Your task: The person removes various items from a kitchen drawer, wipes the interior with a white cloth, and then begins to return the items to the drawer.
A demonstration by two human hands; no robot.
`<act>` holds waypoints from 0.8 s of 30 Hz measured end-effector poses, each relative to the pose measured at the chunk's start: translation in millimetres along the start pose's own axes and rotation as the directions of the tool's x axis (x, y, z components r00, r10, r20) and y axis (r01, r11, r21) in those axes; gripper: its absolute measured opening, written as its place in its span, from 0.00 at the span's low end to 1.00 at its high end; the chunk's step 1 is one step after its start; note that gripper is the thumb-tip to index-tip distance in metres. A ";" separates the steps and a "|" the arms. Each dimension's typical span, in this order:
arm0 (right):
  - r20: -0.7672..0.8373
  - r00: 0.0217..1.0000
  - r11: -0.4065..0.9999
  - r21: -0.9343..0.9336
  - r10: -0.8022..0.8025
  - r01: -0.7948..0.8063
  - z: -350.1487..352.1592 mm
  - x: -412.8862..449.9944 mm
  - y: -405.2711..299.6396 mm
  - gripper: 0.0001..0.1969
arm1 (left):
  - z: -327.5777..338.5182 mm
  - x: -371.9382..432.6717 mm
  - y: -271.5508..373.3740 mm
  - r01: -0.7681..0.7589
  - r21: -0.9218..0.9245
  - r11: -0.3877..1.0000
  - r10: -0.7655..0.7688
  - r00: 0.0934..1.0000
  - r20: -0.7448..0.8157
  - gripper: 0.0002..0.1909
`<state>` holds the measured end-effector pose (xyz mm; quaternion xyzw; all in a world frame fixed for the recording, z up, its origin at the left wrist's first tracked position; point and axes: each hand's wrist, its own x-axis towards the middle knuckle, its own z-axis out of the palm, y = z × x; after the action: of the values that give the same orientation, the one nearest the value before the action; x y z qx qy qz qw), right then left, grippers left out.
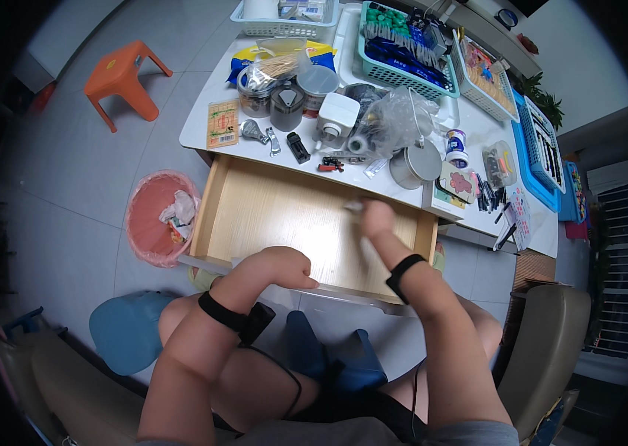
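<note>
A pale wooden drawer is pulled out from under a white marble-patterned table, its bare bottom showing. My left hand is curled over the drawer's front panel, its thumb along the edge; the other fingertips are hidden. My right hand is inside the drawer towards its right back, blurred by motion. A small whitish piece, perhaps a wipe or tissue, sticks out from its fingers. Black bands circle both wrists.
The white tabletop carries jars, a white bottle, plastic bags, a round tin and baskets. A pink-lined bin stands left of the drawer. An orange stool and a blue stool are on the floor.
</note>
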<state>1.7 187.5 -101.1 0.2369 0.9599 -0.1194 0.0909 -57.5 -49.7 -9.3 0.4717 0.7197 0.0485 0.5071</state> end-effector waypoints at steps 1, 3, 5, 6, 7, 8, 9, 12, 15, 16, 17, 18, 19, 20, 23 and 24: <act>0.191 0.950 0.965 -0.138 0.249 -0.225 -10.1 5.3 14.5 0.13 | 1.1 -2.3 -5.9 0.004 -0.003 1.000 -0.004 1.000 -0.001 0.25; 0.181 0.934 0.916 -0.320 0.310 -0.242 12.6 18.1 101.7 0.22 | -2.2 2.0 -9.7 0.071 0.059 0.996 -0.072 0.997 0.018 0.25; 0.023 0.980 0.893 -0.416 0.198 -0.170 39.9 28.4 156.2 0.24 | -3.2 5.7 -8.7 0.038 0.037 0.999 -0.037 0.999 -0.018 0.24; 0.031 0.983 0.901 -0.407 0.181 -0.153 44.3 36.0 143.7 0.24 | -1.4 2.0 -14.0 0.041 0.012 0.999 -0.041 0.998 -0.042 0.23; 0.126 0.962 0.932 -0.305 0.240 -0.193 47.8 46.1 130.2 0.25 | -0.1 0.1 -16.7 0.058 0.006 0.998 -0.058 0.997 -0.044 0.23; 0.225 0.931 0.947 -0.207 0.289 -0.244 50.7 57.1 116.1 0.26 | 0.7 0.0 -17.5 0.042 0.008 0.999 -0.042 0.998 -0.052 0.23; 0.322 0.884 0.941 -0.123 0.339 -0.316 52.4 61.8 106.0 0.26 | 3.7 1.0 -17.6 0.008 0.014 1.000 -0.007 0.998 -0.057 0.23; 0.270 0.900 0.935 -0.190 0.343 -0.300 71.4 70.9 55.7 0.27 | 8.6 2.6 -21.7 -0.043 -0.008 0.999 0.041 0.991 -0.128 0.22; 0.411 0.873 0.959 -0.213 0.261 -0.187 75.0 61.8 -40.9 0.20 | 15.0 -10.9 -34.1 -0.030 -0.051 0.998 0.023 0.992 -0.125 0.21; 0.237 0.957 0.985 -0.091 0.167 -0.150 77.1 52.4 -58.9 0.18 | 13.8 -12.1 -33.4 -0.029 -0.054 0.998 0.022 0.991 -0.132 0.21; 0.258 0.966 1.000 0.001 -0.027 0.028 63.7 39.6 -90.3 0.21 | 15.6 -18.0 -36.6 0.006 -0.052 0.999 -0.010 0.996 -0.088 0.21; 0.073 0.974 0.976 0.056 -0.214 0.210 70.2 36.8 -96.7 0.22 | 12.2 -16.3 -32.0 0.009 -0.037 0.999 -0.011 0.999 -0.053 0.22; -0.119 0.915 0.915 0.078 -0.386 0.396 75.5 36.1 -101.5 0.24 | 10.4 -15.4 -29.0 0.008 -0.037 0.999 -0.010 0.998 -0.061 0.22; -0.121 0.912 0.912 0.074 -0.393 0.403 77.4 41.3 -103.3 0.24 | 9.6 -15.2 -26.7 -0.006 -0.051 0.999 0.001 0.995 -0.100 0.21; -0.072 0.862 0.858 0.091 -0.501 0.506 69.8 51.8 -136.7 0.25 | 11.4 -30.1 -38.3 0.046 -0.082 0.996 -0.059 0.986 -0.158 0.22; 0.014 0.898 0.888 0.152 -0.441 0.434 60.2 54.8 -142.4 0.25 | 9.1 -37.0 -42.4 0.147 -0.026 0.989 -0.149 0.961 -0.231 0.21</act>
<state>-106.7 72.6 -144.7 0.0179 0.9748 -0.2120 0.0676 -75.6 -103.6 -11.6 0.4054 0.8071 0.0685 0.4237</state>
